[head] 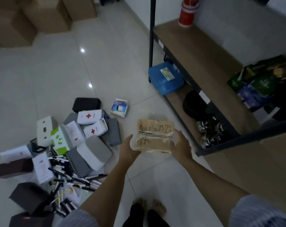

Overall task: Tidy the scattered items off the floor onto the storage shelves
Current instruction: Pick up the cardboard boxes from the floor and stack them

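I hold a small brown cardboard box [153,136] with handwritten numbers and clear tape between both hands, above the floor beside the shelf. My left hand [128,149] grips its left side and my right hand [181,145] grips its right side. A pile of scattered items [76,141] lies on the tiled floor to the left: white first-aid boxes with red crosses, grey boxes, a green-and-white box, dark boxes and several pens. A tissue pack [119,108] lies apart from the pile. The storage shelf [196,51] with wooden boards stands on the right.
A blue plastic case [165,77], a black round object [194,104] and shiny metal pieces [208,130] sit on the low shelf. Bags [260,84] and a red-and-white cup [187,12] occupy the upper board. Cardboard cartons [32,17] stand at the back left. My feet [148,206] are below.
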{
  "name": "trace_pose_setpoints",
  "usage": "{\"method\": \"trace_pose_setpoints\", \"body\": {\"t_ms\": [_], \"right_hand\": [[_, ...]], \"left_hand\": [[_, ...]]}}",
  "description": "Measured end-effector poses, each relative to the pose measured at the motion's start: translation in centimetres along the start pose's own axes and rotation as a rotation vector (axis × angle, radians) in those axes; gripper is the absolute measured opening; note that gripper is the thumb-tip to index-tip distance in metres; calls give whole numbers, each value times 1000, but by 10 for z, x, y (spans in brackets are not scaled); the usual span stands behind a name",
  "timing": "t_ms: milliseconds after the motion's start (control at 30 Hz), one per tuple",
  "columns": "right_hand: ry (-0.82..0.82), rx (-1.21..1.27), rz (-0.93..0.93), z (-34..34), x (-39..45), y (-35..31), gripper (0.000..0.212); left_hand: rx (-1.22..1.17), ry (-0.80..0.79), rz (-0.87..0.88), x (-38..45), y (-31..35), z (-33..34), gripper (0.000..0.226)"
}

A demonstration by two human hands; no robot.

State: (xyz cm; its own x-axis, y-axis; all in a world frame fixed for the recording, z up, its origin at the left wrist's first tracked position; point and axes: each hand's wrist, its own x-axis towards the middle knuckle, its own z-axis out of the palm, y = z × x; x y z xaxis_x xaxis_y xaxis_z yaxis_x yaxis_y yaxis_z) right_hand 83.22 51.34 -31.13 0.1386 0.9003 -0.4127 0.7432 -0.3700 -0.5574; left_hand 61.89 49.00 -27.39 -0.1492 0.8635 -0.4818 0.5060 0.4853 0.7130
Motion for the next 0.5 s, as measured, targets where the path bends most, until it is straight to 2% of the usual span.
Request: {"method": "trace_pose_setpoints", "body": {"t_ms": [167, 333, 433, 500], "right_hand": [[-80, -11, 131, 80, 59, 68, 69], [-83, 49, 283, 162, 116, 139, 73], [-60, 90, 338, 209, 143, 177, 80], [-33, 145, 377, 233, 156, 196, 90]], "left_hand": [[-4, -58, -50, 78, -68, 64, 60], [36, -73, -39, 166, -148, 130, 42], [44, -44, -96, 209, -205, 168, 48], [53, 2, -141, 232, -241, 190, 61]]}}
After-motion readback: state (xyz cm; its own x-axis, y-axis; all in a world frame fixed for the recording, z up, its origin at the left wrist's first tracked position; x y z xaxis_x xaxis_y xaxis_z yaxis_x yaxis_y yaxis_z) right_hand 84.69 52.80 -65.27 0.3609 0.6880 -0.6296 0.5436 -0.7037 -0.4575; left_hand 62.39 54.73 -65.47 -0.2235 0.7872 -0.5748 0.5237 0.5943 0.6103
